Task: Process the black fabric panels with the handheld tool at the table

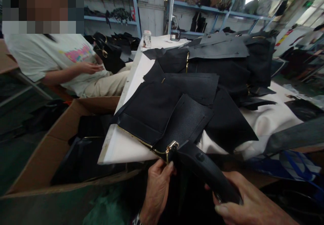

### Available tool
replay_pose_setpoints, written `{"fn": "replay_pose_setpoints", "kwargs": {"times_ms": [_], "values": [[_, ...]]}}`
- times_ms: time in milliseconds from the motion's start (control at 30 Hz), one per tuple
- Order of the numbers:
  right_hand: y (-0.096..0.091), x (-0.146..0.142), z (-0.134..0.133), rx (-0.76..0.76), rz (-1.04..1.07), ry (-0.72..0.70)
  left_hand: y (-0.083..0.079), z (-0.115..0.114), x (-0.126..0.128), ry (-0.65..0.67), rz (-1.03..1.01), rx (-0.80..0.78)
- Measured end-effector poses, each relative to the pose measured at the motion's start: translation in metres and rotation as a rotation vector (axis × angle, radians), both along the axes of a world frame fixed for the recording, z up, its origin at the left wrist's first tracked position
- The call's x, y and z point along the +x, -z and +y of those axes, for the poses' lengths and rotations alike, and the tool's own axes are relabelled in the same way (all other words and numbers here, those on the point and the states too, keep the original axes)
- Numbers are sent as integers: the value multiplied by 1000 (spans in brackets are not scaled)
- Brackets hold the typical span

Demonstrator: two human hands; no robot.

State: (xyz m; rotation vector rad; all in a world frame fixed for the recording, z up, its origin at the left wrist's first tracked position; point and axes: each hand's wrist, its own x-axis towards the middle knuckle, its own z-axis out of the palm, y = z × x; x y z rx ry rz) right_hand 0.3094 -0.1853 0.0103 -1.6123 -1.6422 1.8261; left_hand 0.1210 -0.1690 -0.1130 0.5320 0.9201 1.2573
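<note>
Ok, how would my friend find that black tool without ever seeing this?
Find the white table heaped with black pieces, then go to its near edge. There the right hand grips a long black tool, its tip beside a gold zipper slider. Unlike the flat pieces around it, it has a chunky, smooth, curved body.

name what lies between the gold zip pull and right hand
In the head view, a black handheld tool, gripped by the right hand, with its tip beside the gold zip pull.

No text can be read — the pink print (77, 53) on a pale shirt (27, 57) and a can's (147, 40) markings are blurred.
</note>
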Motion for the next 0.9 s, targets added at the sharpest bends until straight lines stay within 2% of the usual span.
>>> {"fn": "replay_pose_setpoints", "kwargs": {"times_ms": [167, 333, 367, 433, 500, 567, 700, 800, 900], "values": [[4, -4, 5, 17, 9, -21, -1, -2, -3, 3, 48, 13], [-10, 1, 5, 55, -19, 74, -5, -7, -17, 56, 385, 29], [-13, 1, 4, 82, -20, 99, -7, -9, -21, 27, 482, 27], [-16, -1, 3, 123, -8, 94, -12, -13, -30, -143, 654, 31], [-17, -6, 3, 111, 7, 27, -18, -15, -39, -354, 770, 61], [-18, -12, 4, 86, 10, -23, -25, -11, -47, -438, 867, 125], [-23, -22, 5, 75, 16, -42, -32, 7, -56, -289, 1064, 314], [-24, -23, 5, 69, 25, -44, -33, 21, -57, -290, 1052, 345], [-20, -24, 5, 80, 55, -47, -33, 30, -56, -280, 736, 187]]}}
